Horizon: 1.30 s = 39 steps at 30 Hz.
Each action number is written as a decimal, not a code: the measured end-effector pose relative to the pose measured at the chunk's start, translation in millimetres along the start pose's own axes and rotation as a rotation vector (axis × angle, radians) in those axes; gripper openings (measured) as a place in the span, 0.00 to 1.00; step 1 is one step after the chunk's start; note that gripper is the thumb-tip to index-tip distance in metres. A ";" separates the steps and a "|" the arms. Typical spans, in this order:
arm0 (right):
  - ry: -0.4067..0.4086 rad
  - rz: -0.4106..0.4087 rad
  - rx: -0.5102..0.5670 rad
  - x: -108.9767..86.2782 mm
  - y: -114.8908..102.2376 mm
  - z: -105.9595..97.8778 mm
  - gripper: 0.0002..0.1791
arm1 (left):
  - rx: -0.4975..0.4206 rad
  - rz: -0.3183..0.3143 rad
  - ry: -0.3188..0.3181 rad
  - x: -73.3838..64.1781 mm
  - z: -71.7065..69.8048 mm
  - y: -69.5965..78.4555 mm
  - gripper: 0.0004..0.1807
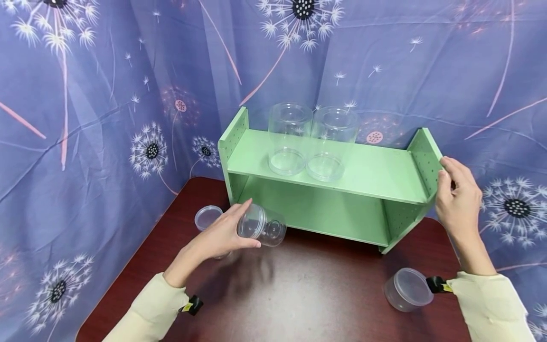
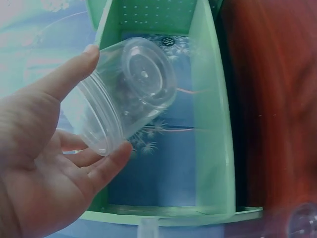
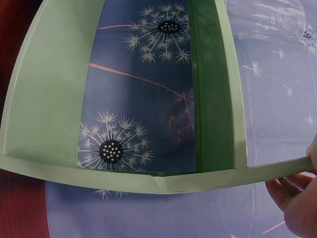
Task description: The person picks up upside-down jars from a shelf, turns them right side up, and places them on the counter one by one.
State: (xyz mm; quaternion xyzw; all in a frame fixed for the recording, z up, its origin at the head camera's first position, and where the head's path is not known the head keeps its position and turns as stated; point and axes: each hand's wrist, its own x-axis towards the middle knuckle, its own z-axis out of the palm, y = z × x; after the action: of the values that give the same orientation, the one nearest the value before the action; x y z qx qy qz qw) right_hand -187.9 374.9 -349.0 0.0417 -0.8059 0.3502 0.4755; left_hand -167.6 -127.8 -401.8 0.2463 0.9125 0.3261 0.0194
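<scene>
My left hand (image 1: 215, 235) grips a clear plastic jar (image 1: 273, 230) around its lid end, thumb on one side and fingers on the other. The jar is tipped on its side above the table, in front of the lower level of a green two-level shelf (image 1: 376, 166). In the left wrist view, its round base (image 2: 144, 72) points toward the shelf opening. My right hand (image 1: 461, 199) holds the top front edge of the shelf's right side panel (image 1: 427, 161). The right wrist view shows its fingers (image 3: 285, 193) bent at that panel's edge.
Two tall clear jars (image 1: 287, 137) stand side by side on the shelf's upper level. Another lidded jar (image 1: 208, 217) is partly hidden behind my left hand. A short lidded jar (image 1: 410, 289) sits at the right of the dark red table (image 1: 299, 304). Blue dandelion-print cloth (image 1: 384, 57) hangs behind.
</scene>
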 end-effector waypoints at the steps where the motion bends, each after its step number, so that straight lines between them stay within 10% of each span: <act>1: 0.002 0.001 0.000 -0.1 -0.1 0.2 0.18 | 0.009 0.002 -0.001 0.7 -1.2 1.2 0.63; 39: 0.004 0.010 0.014 -0.4 0.4 0.5 0.17 | 0.259 -0.116 -0.114 4.8 77.9 -45.3 0.60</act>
State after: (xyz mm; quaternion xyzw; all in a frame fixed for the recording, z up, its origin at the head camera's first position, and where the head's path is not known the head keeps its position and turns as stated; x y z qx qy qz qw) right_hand -188.2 374.8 -349.7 0.0403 -0.8027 0.3583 0.4750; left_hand -176.3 -110.1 -489.9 0.2119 0.9570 0.1895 0.0581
